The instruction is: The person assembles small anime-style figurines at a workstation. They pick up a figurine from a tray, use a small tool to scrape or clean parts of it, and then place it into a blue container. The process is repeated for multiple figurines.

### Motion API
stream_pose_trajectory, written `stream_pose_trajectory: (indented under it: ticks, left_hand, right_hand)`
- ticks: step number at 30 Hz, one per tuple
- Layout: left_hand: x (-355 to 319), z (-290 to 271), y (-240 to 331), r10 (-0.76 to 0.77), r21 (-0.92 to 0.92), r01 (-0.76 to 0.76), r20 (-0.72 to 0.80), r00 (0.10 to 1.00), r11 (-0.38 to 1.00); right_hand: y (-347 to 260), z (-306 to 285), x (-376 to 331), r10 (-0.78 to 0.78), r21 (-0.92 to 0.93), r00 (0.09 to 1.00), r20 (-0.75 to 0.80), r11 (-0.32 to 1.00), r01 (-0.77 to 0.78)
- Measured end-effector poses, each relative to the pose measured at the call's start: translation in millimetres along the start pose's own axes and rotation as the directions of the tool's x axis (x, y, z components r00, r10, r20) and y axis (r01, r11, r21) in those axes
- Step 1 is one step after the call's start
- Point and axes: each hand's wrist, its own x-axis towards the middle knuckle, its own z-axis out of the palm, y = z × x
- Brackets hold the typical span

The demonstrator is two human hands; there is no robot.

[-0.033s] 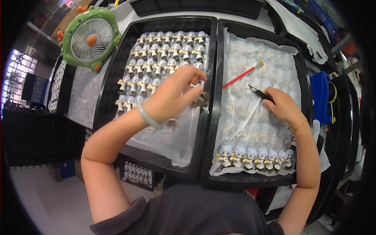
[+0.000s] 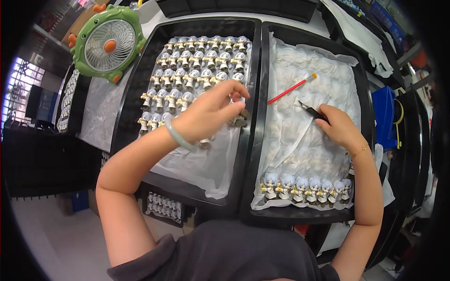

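My left hand (image 2: 218, 105) reaches over the right side of the left black tray (image 2: 187, 189), its thumb and fingers curled around a small figurine (image 2: 240, 121). Only the brown lower end of that figurine shows below the thumb. Behind and beside it lie rows of similar figurines (image 2: 185, 78) with pale hair and white clothes. My right hand (image 2: 341, 127) is closed on a black-handled craft knife (image 2: 311, 111), its thin metal tip pointing up and left above white tissue paper (image 2: 309, 145). Under the paper, rows of lumps show faintly.
A red-handled brush (image 2: 291, 92) lies on the paper in the right black tray (image 2: 300, 216). More figurines (image 2: 313, 189) line that tray's near edge. A green fan (image 2: 108, 46) stands at the far left. A blue bin (image 2: 383, 117) is at the right.
My left hand and the brown end of the figurine shift very slightly. The right hand with the craft knife stays practically in place.
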Motion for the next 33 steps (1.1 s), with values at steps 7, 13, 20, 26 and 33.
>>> stream_pose_trajectory:
  ticks: [7, 13, 20, 26, 33]
  left_hand:
    - [-3.3, 5.3, -12.8, -0.017, -0.248, 0.023, 0.024, 1.000, 0.969]
    - [4.2, -27.5, -15.7, 0.175, 0.509, -0.217, 0.128, 0.976, 0.833]
    - [-23.5, 11.3, 10.7, -0.334, 0.865, -0.354, 0.471, 0.816, 0.356]
    - [-31.3, 20.5, 6.0, -0.442, 0.931, -0.260, 0.352, 0.825, 0.256]
    - [-29.8, 18.4, -15.8, -0.430, 0.883, -0.369, 0.464, 0.774, 0.289]
  right_hand:
    - [-6.7, 1.1, 4.8, -0.015, 0.016, 1.000, 0.010, 1.000, 0.015]
    - [-6.4, 2.5, 4.3, -0.024, 0.020, 1.000, 0.012, 1.000, 0.024]
    - [15.4, 10.4, 9.2, 0.025, -0.013, 0.998, 0.055, 1.000, -0.024]
    - [8.9, 4.4, 3.1, -0.020, -0.036, 1.000, 0.009, 0.999, 0.020]
    - [5.7, 5.1, -4.7, -0.031, -0.016, 1.000, 0.006, 0.999, 0.031]
